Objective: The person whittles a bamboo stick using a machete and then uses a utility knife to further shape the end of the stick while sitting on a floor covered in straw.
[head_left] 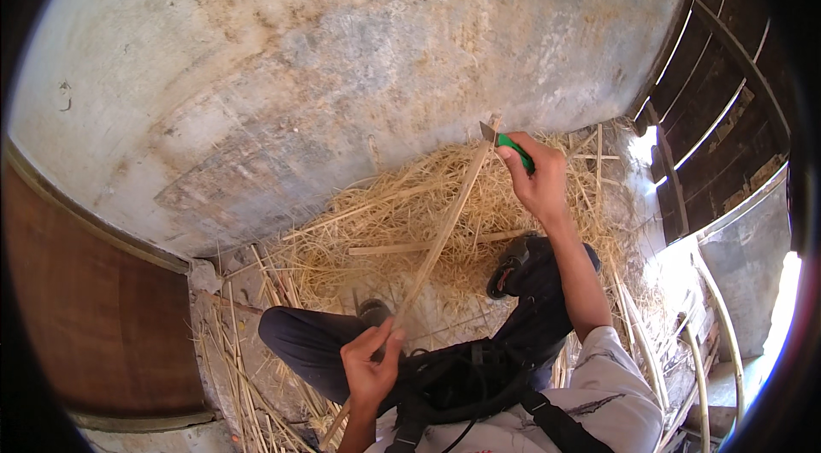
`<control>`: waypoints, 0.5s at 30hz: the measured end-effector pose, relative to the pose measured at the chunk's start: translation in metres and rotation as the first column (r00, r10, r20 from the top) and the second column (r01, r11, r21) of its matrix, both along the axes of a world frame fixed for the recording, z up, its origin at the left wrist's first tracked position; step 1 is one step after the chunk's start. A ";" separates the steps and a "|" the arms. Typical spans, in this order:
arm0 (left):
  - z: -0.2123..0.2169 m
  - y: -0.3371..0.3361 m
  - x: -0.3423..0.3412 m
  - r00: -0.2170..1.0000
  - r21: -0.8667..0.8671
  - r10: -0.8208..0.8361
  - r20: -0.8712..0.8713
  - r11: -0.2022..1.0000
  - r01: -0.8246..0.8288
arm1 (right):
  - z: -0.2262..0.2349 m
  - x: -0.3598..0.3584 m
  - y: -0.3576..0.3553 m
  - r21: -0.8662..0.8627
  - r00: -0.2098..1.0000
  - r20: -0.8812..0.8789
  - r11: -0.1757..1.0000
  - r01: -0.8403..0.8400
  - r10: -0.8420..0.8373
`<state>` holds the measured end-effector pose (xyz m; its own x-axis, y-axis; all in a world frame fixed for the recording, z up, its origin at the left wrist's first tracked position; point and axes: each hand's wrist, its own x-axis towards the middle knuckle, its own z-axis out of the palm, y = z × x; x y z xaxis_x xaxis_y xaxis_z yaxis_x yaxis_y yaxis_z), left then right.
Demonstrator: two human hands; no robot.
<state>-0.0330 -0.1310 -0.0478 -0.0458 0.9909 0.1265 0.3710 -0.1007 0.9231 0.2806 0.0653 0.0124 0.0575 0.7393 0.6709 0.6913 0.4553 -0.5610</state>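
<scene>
Bamboo strip [445, 226] between left fingers [389, 342]

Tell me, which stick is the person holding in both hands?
The long stick slanting up from the left hand to the knife in the right hand. The other sticks lie on the straw.

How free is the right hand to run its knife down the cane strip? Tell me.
Probably free: the right hand already sets the green-handled knife at the cane strip top, the left hand holds its lower end, and nothing crosses it.
</scene>
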 end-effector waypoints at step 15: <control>0.013 -0.012 -0.015 0.985 -0.027 0.089 0.146 0.996 -0.086 | -0.003 0.078 0.026 -0.181 0.914 -0.192 0.929 0.324 -0.357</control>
